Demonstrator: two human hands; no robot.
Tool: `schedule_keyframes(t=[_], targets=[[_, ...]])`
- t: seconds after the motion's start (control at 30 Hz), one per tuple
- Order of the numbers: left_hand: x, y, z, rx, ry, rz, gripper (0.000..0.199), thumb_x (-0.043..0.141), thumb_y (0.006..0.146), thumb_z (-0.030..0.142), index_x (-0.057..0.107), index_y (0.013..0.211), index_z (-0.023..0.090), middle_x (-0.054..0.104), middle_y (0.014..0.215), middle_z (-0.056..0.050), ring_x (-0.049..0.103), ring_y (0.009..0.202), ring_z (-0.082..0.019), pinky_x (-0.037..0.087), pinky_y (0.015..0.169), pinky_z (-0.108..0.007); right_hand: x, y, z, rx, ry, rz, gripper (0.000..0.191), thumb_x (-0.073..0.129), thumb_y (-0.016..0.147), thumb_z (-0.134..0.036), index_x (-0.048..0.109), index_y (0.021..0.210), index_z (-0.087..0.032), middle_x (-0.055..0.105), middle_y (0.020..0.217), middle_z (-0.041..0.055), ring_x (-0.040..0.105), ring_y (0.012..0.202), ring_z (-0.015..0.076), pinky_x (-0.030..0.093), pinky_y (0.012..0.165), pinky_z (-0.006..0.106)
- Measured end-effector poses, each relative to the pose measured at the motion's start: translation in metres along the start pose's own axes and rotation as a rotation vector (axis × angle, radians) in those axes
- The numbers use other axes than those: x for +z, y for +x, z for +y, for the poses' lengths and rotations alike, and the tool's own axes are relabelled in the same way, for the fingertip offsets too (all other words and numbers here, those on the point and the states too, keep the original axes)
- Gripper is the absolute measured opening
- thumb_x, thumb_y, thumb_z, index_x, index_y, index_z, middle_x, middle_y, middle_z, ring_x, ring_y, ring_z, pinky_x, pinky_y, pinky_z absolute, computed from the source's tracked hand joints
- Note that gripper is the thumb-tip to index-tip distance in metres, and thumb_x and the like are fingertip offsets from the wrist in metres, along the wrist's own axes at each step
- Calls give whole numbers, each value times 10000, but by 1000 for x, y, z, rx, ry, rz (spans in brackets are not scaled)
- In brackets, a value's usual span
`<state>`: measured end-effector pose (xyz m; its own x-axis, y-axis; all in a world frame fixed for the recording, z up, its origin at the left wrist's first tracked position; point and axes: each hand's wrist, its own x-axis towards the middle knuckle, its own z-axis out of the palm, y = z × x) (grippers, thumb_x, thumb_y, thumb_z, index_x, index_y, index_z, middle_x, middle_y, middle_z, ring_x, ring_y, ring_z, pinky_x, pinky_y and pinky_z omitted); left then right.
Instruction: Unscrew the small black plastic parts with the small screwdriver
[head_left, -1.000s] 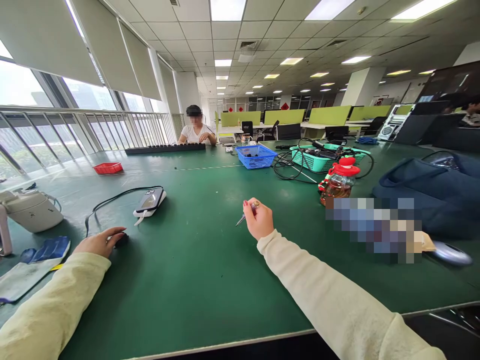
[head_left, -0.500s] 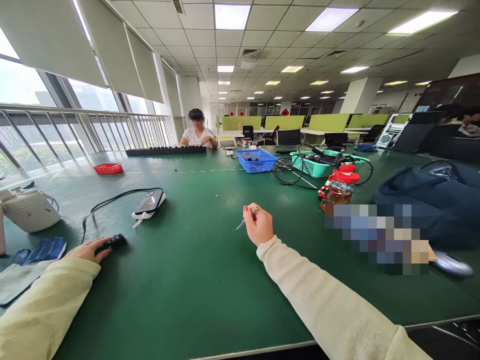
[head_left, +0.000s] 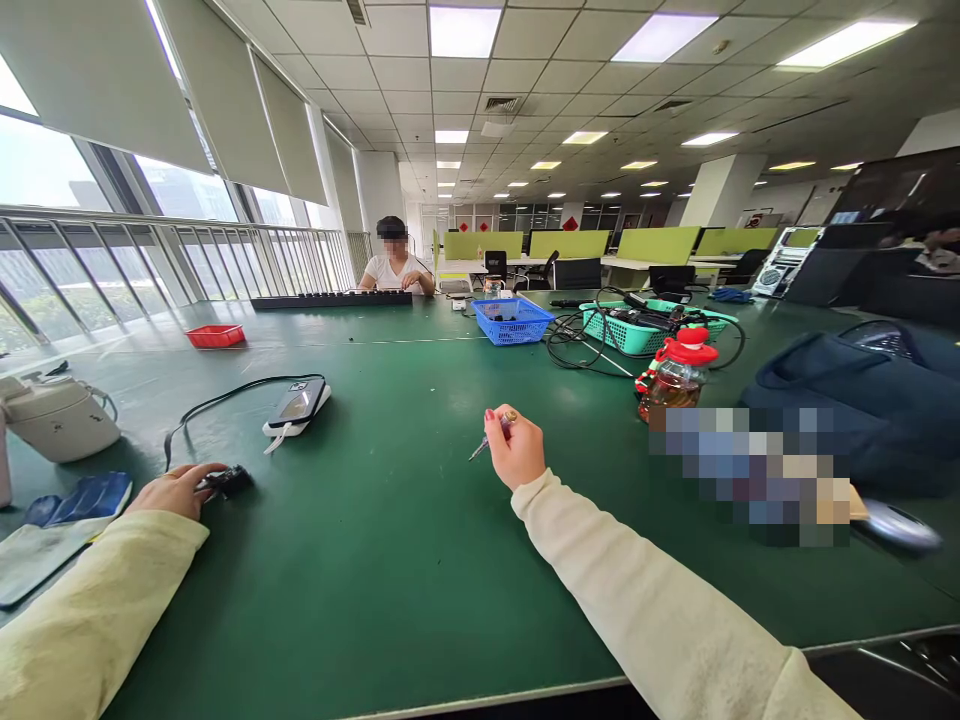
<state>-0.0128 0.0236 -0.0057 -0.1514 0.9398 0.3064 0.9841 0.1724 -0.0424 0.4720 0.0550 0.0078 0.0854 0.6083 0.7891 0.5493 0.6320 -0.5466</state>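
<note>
My right hand (head_left: 519,450) is closed around a small screwdriver (head_left: 478,451). Its thin metal shaft points down and left above the green table, and most of the handle is hidden by my fingers. At the left, my left hand (head_left: 171,492) has its fingers and thumb closed on the near end of a small black device (head_left: 231,483), which is low at the tabletop. What kind of device it is I cannot make out. Beyond that hand lies a phone (head_left: 298,398) on a white block, with a white cable and a black strap beside it.
Blue-and-grey gloves (head_left: 82,500) and a white container (head_left: 64,425) are at the left. Farther back are a red tray (head_left: 216,337), a blue basket (head_left: 513,322) and a green basket (head_left: 637,335) with cables. A red-lidded jar (head_left: 679,375) and dark bag (head_left: 862,400) stand right. A person sits opposite.
My left hand has shifted slightly, its fingers now higher and more bent at the black device's end. The right hand with the screwdriver is almost unmoved.
</note>
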Motion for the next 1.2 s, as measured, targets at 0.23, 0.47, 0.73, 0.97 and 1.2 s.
schedule_keyframes(t=[0.23, 0.47, 0.73, 0.97, 1.2], targets=[[-18, 1, 23, 21, -87, 246, 475, 279, 916, 309, 579, 1262, 184, 559, 1291, -93, 579, 1093, -235, 436, 1026, -373, 0, 1, 0, -4, -4, 15, 371, 384, 924, -386, 380, 590, -225, 429, 492, -43, 378, 436, 96, 339, 486, 216], [-2, 10, 28, 146, 3, 11, 507, 253, 915, 333, 532, 1307, 172, 612, 1280, -73, 547, 1169, -227, 384, 1049, -341, 0, -1, 2, 22, 6, -2, 370, 383, 922, -404, 400, 600, -223, 444, 496, -40, 384, 446, 97, 352, 508, 219], [-5, 1, 28, 153, 9, 76, 539, 206, 917, 340, 562, 1276, 154, 656, 1209, -87, 567, 1135, -234, 400, 1020, -359, 0, 0, 1, 46, 17, -7, 365, 377, 921, -407, 385, 604, -227, 426, 495, -42, 372, 447, 99, 342, 499, 223], [4, 9, 19, 166, 4, -13, 519, 282, 878, 375, 590, 1244, 174, 669, 1213, -75, 585, 1123, -231, 402, 1031, -360, 0, 0, 0, 56, 31, -14, 371, 374, 925, -404, 375, 600, -226, 407, 491, -47, 352, 439, 96, 338, 486, 222], [2, 2, 25, 116, 13, 40, 534, 229, 912, 383, 573, 1268, 183, 667, 1202, -68, 590, 1105, -229, 438, 984, -350, 1, 0, 2, 51, 34, -13, 369, 374, 923, -405, 378, 600, -225, 413, 496, -44, 355, 448, 98, 343, 501, 224]])
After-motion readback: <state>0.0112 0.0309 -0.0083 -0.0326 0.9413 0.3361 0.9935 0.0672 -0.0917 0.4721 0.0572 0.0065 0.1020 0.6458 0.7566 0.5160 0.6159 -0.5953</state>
